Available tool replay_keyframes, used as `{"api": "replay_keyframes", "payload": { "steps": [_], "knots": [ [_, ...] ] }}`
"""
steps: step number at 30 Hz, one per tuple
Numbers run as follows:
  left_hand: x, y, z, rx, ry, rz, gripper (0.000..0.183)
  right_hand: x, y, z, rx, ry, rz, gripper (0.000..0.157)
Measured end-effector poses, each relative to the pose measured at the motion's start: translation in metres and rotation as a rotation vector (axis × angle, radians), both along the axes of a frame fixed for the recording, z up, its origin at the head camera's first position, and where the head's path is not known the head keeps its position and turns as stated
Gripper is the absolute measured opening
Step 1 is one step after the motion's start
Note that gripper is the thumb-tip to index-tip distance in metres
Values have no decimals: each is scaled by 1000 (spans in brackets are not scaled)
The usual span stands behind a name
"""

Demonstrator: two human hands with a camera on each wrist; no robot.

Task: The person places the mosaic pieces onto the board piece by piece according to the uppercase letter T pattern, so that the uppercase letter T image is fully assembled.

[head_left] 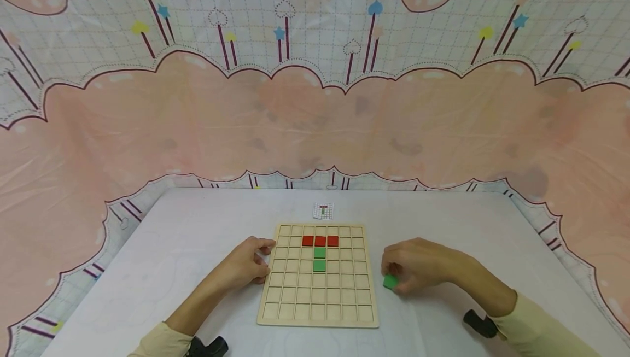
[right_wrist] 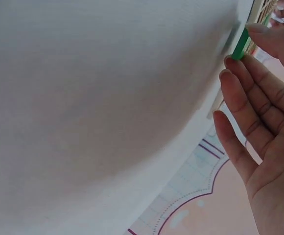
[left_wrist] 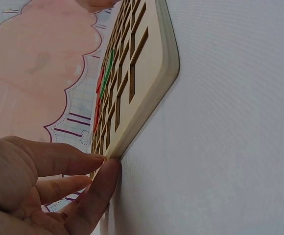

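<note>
A square wooden grid board (head_left: 290, 296) lies flat on the table. Three red tiles (head_left: 320, 241) form a row near its top, and two green tiles (head_left: 319, 265) run downward from the middle one. Fingertips and thumb of my left hand (head_left: 241, 264) touch the board's left edge, spaced apart along it; the left wrist view has them against the wooden rim (left_wrist: 147, 105). Right of the board, my right hand (head_left: 423, 264) pinches a loose green tile (head_left: 390, 281) between thumb and fingers, tilted, seen edge-on in the right wrist view (right_wrist: 240, 45).
A small card (head_left: 323, 211) with a red and green T pattern on a grid lies behind the board. White cloth (head_left: 197, 215) covers the table. A printed curtain (head_left: 315, 122) hangs at the back. Each wrist wears a black strapped device (head_left: 479, 324).
</note>
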State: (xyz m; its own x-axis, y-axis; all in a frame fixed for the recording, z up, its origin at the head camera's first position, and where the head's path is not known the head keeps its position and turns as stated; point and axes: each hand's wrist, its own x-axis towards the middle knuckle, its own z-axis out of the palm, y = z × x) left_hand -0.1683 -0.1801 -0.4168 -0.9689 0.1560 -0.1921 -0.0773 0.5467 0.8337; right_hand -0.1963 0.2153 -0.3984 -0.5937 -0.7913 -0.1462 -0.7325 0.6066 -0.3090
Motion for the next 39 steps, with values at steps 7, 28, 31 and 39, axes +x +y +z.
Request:
{"api": "replay_keyframes", "payload": {
  "steps": [7,28,31,39],
  "knots": [
    [0,0,0,4,-14,15,63,-3,-6,5,-11,-14,3,19],
    [1,0,-2,20,-20,28,63,-13,-31,5,-41,50,76,12],
    [1,0,-2,23,-18,27,64,-14,-36,6,-27,55,83,13],
    [1,0,-1,15,-16,26,63,-17,-50,6,-7,61,107,16]
  ]
}}
